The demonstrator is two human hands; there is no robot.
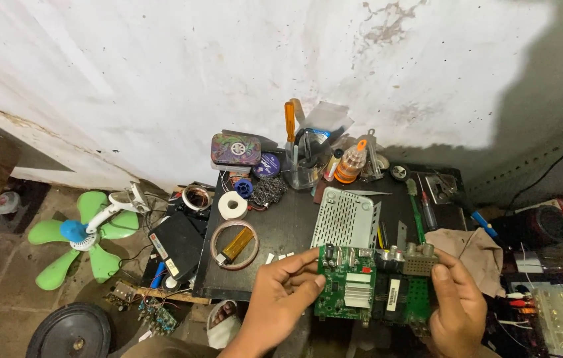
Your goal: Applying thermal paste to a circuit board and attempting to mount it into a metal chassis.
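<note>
A green circuit board with silver connectors along its far edge is held between both my hands, above the near edge of a small black table. My left hand grips the board's left side, thumb on top. My right hand holds its right end near a metal tuner block. Just beyond the board lies a perforated grey metal cover.
At the back of the table stand a clear cup of tools with an orange-handled screwdriver, a patterned tin, an orange-capped bottle, tape rolls and a wire coil. A green fan lies on the floor left; a beige cloth right.
</note>
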